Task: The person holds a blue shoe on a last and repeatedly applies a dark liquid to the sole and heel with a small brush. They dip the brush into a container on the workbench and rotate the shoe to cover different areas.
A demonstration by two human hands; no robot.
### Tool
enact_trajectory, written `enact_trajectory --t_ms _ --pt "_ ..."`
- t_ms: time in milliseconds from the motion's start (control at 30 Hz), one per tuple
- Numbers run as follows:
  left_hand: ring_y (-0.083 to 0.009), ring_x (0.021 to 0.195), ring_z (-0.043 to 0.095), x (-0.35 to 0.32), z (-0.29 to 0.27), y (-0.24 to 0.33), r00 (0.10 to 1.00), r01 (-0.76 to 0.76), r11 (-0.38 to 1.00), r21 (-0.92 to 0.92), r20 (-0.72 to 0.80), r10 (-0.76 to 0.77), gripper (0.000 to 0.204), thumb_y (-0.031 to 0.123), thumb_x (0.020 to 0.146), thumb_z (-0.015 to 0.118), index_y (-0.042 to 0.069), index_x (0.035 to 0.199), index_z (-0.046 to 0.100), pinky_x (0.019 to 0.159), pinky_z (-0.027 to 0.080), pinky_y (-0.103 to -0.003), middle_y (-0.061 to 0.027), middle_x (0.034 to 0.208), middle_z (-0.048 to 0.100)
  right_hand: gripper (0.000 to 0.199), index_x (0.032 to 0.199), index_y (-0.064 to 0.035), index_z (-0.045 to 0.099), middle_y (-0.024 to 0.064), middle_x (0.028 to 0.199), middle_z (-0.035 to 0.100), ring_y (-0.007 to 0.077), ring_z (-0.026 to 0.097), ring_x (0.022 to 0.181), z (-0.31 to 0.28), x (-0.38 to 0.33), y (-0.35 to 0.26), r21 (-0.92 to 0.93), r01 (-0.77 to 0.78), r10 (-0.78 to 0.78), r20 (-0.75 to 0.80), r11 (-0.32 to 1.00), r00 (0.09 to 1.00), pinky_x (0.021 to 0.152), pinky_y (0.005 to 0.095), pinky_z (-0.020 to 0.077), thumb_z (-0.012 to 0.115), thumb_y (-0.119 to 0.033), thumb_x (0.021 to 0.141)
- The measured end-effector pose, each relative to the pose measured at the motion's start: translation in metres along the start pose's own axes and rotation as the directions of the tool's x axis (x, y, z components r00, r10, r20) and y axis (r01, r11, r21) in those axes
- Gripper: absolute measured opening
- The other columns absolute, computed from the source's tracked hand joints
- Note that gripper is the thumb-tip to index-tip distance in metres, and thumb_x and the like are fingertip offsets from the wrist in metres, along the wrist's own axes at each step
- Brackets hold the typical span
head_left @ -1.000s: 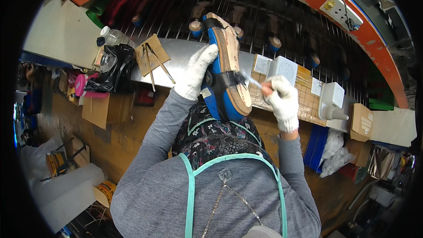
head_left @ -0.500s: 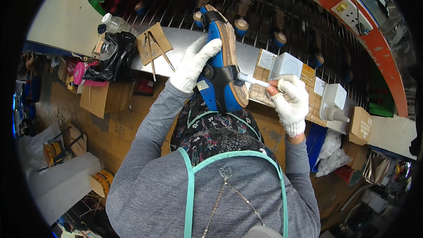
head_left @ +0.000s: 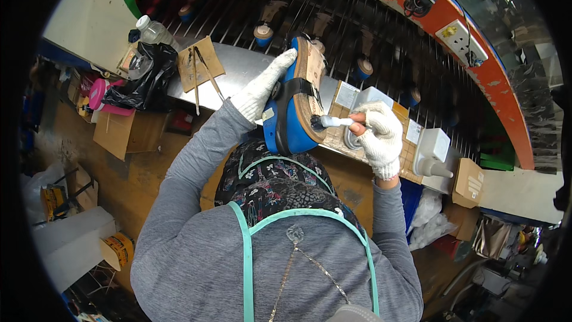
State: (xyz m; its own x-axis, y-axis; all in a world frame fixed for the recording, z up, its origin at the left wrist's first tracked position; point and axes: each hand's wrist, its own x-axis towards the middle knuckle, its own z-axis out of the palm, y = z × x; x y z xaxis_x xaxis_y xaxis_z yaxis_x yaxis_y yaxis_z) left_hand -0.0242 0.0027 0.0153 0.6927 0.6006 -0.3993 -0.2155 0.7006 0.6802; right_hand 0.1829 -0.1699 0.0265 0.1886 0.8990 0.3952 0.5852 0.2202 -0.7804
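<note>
My left hand, in a white knit glove, grips a blue shoe last fitted with black straps and a tan insole, its underside turned toward the right. In my right hand, gloved with bare fingertips, is a brush with a whitish handle. Its dark bristles touch the heel end of the underside. Beyond the right hand stands a square white plastic container. Beside that hand, farther right, is a white bottle with a nozzle.
A metal-rod rack holding several blue lasts runs along the far side. On the bench's left are a tan board with two thin tools, a black plastic bag and a clear bottle. A cardboard box stands at the right.
The last has tilted, showing more of its underside. The brush has moved from near the strap to the heel end, with my right hand shifting slightly left. The rack's lasts have shifted in view.
</note>
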Motion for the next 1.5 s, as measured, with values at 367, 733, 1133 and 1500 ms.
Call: enact_trajectory --t_ms 367,733,1133,1500 --pt "-0.0239 0.107 0.069 -0.001 0.002 -0.036 0.834 0.273 0.918 -0.287 0.546 -0.077 0.056 0.042 0.104 0.054 0.008 0.147 0.045 0.089 0.062 -0.037 -0.0180 0.132 0.061 0.023 0.089 -0.0045 0.078 0.0098 0.096 0.072 0.0234 0.066 0.090 -0.006 0.044 -0.010 0.070 0.194 -0.199 0.088 0.979 0.976 0.078 0.0338 0.0523 0.086 -0.009 0.067" --pt "-0.0344 0.128 0.058 -0.039 -0.013 -0.075 0.757 0.255 0.933 -0.253 0.653 -0.031 0.063 0.041 0.110 0.037 0.002 0.156 0.023 0.105 0.055 -0.045 -0.0255 0.137 0.053 0.022 0.088 -0.0051 0.080 0.0064 0.093 0.070 0.0221 0.063 0.094 -0.006 0.076 -0.022 0.034 0.227 -0.223 0.385 0.973 0.896 0.081 0.0346 0.0515 0.084 -0.018 0.070" --pt "-0.0294 0.101 0.070 0.029 -0.032 -0.095 0.528 0.553 0.808 -0.203 0.835 -0.151 0.071 0.059 0.101 0.048 0.002 0.143 0.045 0.084 0.063 -0.041 -0.0218 0.120 0.064 0.022 0.087 -0.0056 0.078 0.0076 0.092 0.070 0.0233 0.062 0.084 -0.036 0.065 -0.015 -0.077 0.101 -0.074 0.289 0.992 0.954 0.076 0.0349 0.0480 0.080 -0.023 0.074" --pt "-0.0219 0.106 0.070 0.004 -0.036 -0.007 0.914 -0.399 0.890 0.220 0.168 0.368 0.073 0.053 0.093 0.064 0.000 0.141 0.051 0.092 0.059 -0.035 -0.0138 0.123 0.068 0.015 0.089 -0.0042 0.077 0.0084 0.096 0.067 0.0210 0.061 0.090 0.027 -0.026 -0.013 -0.047 -0.207 0.200 -0.125 0.977 0.972 0.079 0.0324 0.0491 0.082 -0.014 0.079"
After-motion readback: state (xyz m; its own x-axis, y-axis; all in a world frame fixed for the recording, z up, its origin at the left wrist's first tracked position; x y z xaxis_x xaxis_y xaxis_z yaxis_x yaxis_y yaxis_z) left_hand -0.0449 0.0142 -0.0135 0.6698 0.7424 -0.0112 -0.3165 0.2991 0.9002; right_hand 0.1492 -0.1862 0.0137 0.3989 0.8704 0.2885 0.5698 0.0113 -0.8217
